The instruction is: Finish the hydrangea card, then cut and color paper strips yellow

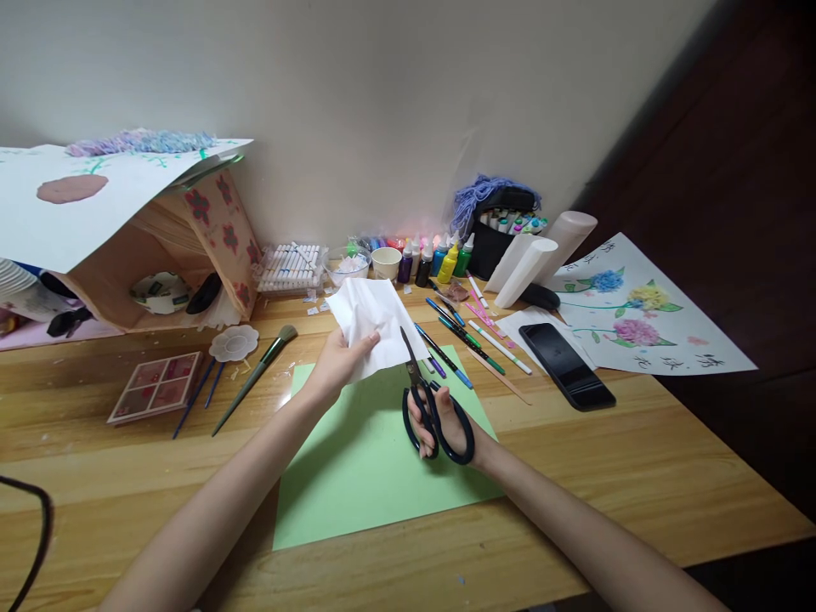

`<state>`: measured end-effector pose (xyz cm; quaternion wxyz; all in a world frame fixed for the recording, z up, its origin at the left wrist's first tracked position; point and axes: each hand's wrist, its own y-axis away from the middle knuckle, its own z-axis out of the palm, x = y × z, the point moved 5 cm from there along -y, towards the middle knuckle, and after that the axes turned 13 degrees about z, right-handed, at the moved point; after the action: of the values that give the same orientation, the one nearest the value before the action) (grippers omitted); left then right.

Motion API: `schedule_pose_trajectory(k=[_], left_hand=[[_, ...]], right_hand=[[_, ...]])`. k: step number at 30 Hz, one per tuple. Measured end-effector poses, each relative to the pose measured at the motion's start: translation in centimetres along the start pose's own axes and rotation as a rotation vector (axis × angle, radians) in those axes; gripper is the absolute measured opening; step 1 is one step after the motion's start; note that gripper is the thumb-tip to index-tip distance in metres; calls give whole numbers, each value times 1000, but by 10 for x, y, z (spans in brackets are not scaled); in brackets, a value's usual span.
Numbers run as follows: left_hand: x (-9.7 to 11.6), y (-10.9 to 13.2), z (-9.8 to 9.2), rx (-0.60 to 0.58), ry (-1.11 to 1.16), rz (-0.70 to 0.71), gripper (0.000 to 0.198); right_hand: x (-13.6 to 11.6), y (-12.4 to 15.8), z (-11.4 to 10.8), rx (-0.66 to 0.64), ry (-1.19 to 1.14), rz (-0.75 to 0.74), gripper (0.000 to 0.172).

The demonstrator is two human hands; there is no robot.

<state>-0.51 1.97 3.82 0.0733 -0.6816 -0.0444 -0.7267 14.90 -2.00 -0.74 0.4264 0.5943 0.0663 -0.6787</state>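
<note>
A crumpled sheet of white tissue paper (382, 319) is pinched at its lower left by my left hand (337, 365), thumb on top. Black-handled scissors (424, 395) are gripped in my right hand (446, 416), fingers through the large loops. Their blades point up and away at the tissue's lower right edge; I cannot tell whether they touch it. Both hands are above a light green sheet of paper (376, 476) that lies flat on the wooden table.
Several markers (452, 340) lie beyond the scissors, with a black phone (567, 365) to the right. Paint bottles (439, 259) and a paper cup (386, 263) line the wall. At left are a brush (255, 378), a palette (156, 387) and a decorated box (223, 229).
</note>
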Motion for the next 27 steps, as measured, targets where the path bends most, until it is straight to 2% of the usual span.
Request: schedule_pose_trajectory(k=[6,16,23,27], left_hand=[[2,3,5,-30,-4,-23,54],[-2,1,3,-40,-18,-18,53],[2,4,7,-58,-14,-33,50],[4,2,5,-52,-91,-4,43]], right_hand=[[-2,-1,-2,28,-20,17,77],[4,-3,-8,95,-9,4,71],[1,-1,-3,25,-23,-8,76],[1,-2,-5,-1,-40,15,77]])
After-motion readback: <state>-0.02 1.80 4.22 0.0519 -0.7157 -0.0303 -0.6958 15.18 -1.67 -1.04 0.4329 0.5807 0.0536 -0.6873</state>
